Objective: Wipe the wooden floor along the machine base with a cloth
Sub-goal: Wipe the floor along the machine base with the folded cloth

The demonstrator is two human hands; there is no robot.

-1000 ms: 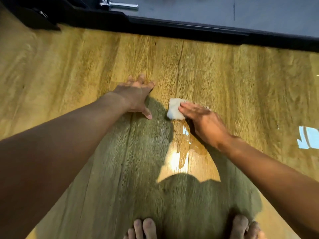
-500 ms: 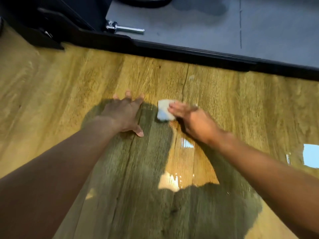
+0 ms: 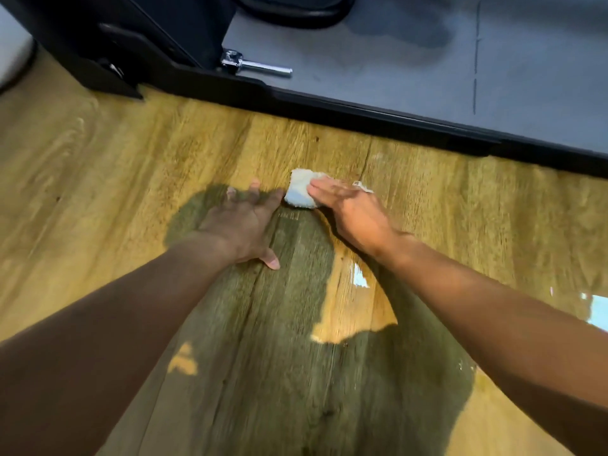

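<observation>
Cloth (image 3: 301,191) on floor (image 3: 98,166) between hands, machine base (image 3: 378,113) behind

machine base (image 3: 148,34) partly out of view

Looks like a gym or home workout room. Wood-plank floor (image 3: 98,179) fills most of the frame. A low black machine base (image 3: 362,113) runs across the top, with a flat grey deck (image 3: 394,70) behind it, treadmill-like. Chrome pin (image 3: 260,66) on the deck, upper left, beside a black housing (image 3: 115,34). Window glare (image 3: 595,311) on the floor at the right edge: indoors, daylight.
</observation>
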